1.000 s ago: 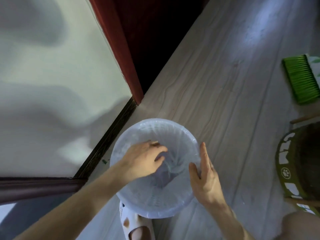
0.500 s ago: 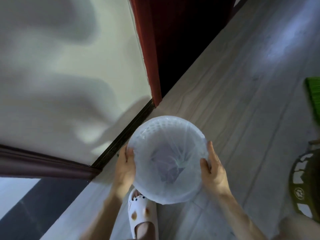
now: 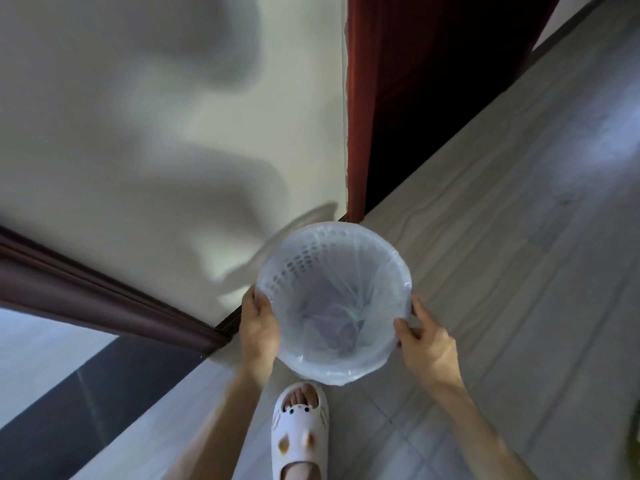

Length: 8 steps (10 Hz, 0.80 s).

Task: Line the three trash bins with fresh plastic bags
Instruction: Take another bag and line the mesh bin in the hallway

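The left hand [image 3: 259,327] grips the left side of the rim of a white perforated trash bin [image 3: 294,268], its thumb lying along the rim edge and its fingers curled down the outer wall. The right hand [image 3: 424,341] grips the right side of the same rim, thumb hooked on the edge and fingers wrapped round the outside. A translucent plastic bag [image 3: 367,275] lines the bin: its mouth is folded over the whole rim and its bottom lies crumpled in the middle of the bin. Whether the bin touches the floor cannot be told. Just below the bin a foot in a white slipper [image 3: 299,434] stands on the grey wood-look floor [image 3: 502,271], which stretches right of the bin. Left of the bin rises a pale wall [image 3: 156,150] with a dark baseboard [image 3: 104,303], and above the bin stands a red door frame [image 3: 356,116]
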### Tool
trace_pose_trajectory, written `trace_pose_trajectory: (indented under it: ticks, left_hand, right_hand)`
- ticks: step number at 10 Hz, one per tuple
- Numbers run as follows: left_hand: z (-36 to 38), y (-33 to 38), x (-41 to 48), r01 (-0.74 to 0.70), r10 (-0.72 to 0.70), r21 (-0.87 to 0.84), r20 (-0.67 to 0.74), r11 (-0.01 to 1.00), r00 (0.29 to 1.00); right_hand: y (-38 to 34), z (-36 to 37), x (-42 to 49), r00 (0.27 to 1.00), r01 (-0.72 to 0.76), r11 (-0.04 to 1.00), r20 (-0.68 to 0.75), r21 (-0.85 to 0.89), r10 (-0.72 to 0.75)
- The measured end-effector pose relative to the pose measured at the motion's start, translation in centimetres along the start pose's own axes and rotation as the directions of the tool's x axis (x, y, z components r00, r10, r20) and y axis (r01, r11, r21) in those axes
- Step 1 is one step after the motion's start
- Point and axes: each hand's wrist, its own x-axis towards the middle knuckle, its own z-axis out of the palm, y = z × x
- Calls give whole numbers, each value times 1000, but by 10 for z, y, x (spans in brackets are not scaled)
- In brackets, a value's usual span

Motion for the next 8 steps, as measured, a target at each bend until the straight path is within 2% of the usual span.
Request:
trace_pose_trajectory:
  ticks: [1,2,4,6,7,8]
  left_hand:
    - [-9,-6,5,-354,350,553,117,754,929]
    - [-16,-12,17,-454,363,722,294,522,884]
    - [-12,-10,24,-431,338,768,293,474,894]
    - [-13,-7,22,-408,289,806,305,429,907]
    - [-11,0,19,-389,254,791,301,472,919]
    - [-11,5,20,-409,238,780,334,474,912]
  right_hand:
    - [-7,10,15,988,150,985,-20,-86,-152]
    - [0,23,20,960,275,932,21,-237,-278]
    - [14,34,30,940,321,887,-6,-333,-342]
    - [11,27,32,966,257,882,87,-395,-243]
    - [-19,6,29,966,259,802,146,-538,-214]
    - [-76,-60,40,938,333,682,306,-651,-166]
